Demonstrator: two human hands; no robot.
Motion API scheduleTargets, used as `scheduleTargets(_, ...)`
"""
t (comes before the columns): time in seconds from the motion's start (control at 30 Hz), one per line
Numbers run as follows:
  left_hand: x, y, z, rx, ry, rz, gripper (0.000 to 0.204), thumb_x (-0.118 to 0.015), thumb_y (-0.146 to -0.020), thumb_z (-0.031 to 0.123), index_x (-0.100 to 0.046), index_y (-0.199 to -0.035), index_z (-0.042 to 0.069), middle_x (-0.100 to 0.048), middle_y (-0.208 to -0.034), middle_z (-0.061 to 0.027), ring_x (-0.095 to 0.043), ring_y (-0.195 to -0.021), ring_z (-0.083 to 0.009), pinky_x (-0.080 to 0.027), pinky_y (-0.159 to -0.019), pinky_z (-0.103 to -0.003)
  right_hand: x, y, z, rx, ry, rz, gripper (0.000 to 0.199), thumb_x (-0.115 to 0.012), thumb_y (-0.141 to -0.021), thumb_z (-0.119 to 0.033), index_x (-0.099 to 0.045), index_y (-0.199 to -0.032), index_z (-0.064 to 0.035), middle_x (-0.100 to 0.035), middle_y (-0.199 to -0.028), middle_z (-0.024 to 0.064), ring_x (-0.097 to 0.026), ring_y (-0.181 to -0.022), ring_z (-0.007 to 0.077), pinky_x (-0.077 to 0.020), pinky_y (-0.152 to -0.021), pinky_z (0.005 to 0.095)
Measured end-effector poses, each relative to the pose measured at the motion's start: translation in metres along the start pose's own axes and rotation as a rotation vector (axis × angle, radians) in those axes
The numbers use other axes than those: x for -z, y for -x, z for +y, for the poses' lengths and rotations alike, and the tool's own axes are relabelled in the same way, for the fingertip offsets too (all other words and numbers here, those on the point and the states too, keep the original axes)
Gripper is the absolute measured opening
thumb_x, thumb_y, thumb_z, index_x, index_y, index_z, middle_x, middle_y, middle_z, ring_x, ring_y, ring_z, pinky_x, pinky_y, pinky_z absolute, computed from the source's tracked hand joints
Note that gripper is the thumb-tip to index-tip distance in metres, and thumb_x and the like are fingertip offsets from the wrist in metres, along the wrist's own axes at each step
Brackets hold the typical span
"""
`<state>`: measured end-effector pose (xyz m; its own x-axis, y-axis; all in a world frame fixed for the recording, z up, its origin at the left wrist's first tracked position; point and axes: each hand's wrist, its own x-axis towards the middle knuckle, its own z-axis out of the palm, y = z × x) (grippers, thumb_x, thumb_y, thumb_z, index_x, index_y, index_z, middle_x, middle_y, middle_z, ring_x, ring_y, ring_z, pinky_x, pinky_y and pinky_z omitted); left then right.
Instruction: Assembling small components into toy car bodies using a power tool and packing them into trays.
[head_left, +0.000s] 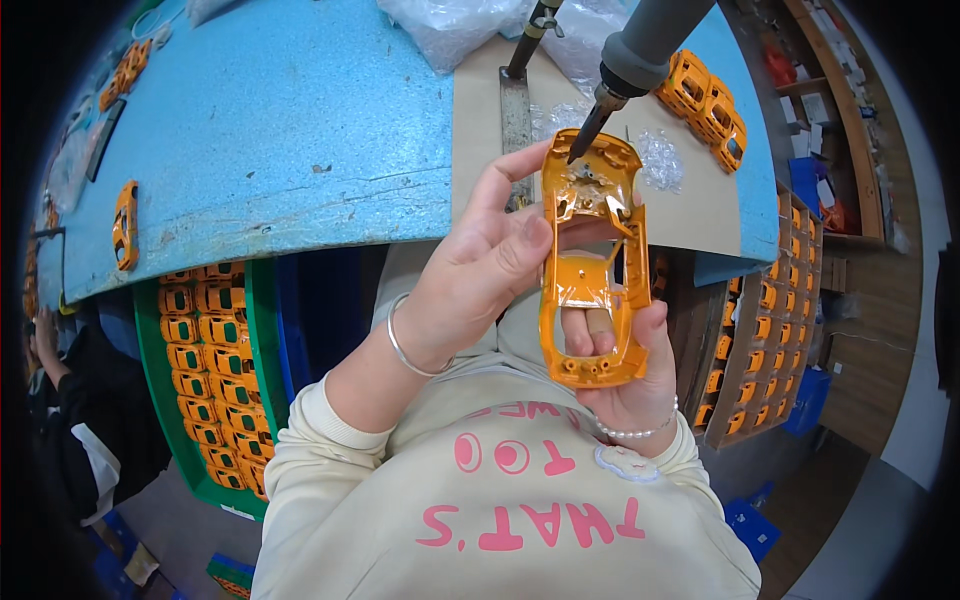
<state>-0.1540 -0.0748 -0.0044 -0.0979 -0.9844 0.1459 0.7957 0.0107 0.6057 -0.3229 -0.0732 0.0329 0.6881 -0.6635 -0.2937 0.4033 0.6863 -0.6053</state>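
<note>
An orange toy car body shell (592,270) is held upside down in front of my chest, its hollow inside facing me. My left hand (480,265) grips its left edge with thumb and fingers. My right hand (625,375) holds its near end from below, fingers showing through the window opening. A grey hanging power screwdriver (640,50) comes down from above, and its bit tip (578,152) touches the shell's far end.
A blue foam-topped bench (280,120) with a tan board (480,110) lies ahead. Finished orange shells (710,105) sit at the right, one shell (125,225) at the left. A green crate (210,370) and a right-hand rack (760,340) hold several shells. A person's arm (45,350) shows far left.
</note>
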Motion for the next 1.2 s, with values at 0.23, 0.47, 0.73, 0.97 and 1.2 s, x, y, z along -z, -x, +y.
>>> scheduleTargets(0.23, -0.004, 0.003, 0.0, 0.007, 0.006, -0.029, 0.07, -0.056, -0.095, 0.042, -0.018, -0.148, 0.016, -0.035, -0.144, -0.0334, -0.043, -0.131, -0.0447, -0.039, -0.107, -0.051, -0.009, 0.006, -0.002, -0.013, 0.018, 0.066, 0.057, -0.056, -0.091, -0.057, -0.05, -0.088, 0.0, -0.055, -0.083, 0.0117, -0.065, -0.061, 0.0174, -0.0548, -0.047, 0.0234)
scheduleTargets(0.47, -0.011, 0.004, -0.005, 0.002, 0.074, -0.014, 0.068, -0.052, -0.097, 0.041, -0.016, -0.149, 0.017, -0.035, -0.143, -0.0338, -0.044, -0.129, -0.0463, -0.042, -0.105, -0.051, -0.007, 0.006, -0.004, 0.029, 0.005, 0.113, 0.053, -0.056, -0.092, -0.053, -0.052, -0.085, -0.0005, -0.055, -0.081, 0.0107, -0.067, -0.064, 0.0192, -0.056, -0.051, 0.024)
scheduleTargets(0.73, 0.011, 0.023, 0.036, 0.037, -0.301, 0.524, 0.063, -0.054, -0.093, 0.017, -0.025, -0.149, 0.012, -0.054, -0.122, -0.0127, -0.057, -0.103, -0.0187, -0.047, -0.093, -0.035, 0.009, -0.007, -0.015, -0.263, 0.297, 0.069, 0.044, -0.054, -0.098, -0.038, -0.061, -0.103, 0.005, -0.064, -0.091, 0.011, -0.064, -0.064, 0.0134, -0.0537, -0.057, 0.0237)
scheduleTargets(0.97, 0.195, 0.096, 0.219, 0.349, -2.658, 1.153, 0.04, -0.058, -0.093, 0.028, -0.056, -0.133, 0.022, -0.064, -0.1, -0.0188, -0.061, -0.09, -0.035, -0.052, -0.075, -0.045, 0.121, -0.036, -0.101, 0.402, 1.425, 0.727, 0.023, -0.057, -0.092, -0.012, -0.064, -0.112, -0.0008, -0.068, -0.095, 0.0102, -0.063, -0.063, 0.013, -0.0493, -0.057, 0.0241)
scheduleTargets(1.2, 0.181, 0.111, 0.225, -0.118, -2.879, 1.157, 0.036, -0.058, -0.094, 0.025, -0.058, -0.127, 0.01, -0.057, -0.126, -0.0191, -0.059, -0.11, -0.0353, -0.049, -0.089, -0.044, 0.201, -0.083, -0.175, 0.651, 2.128, 1.004, 0.032, -0.066, -0.086, -0.03, -0.063, -0.104, -0.0037, -0.061, -0.105, 0.0134, -0.063, -0.082, 0.029, -0.0513, -0.072, 0.0403)
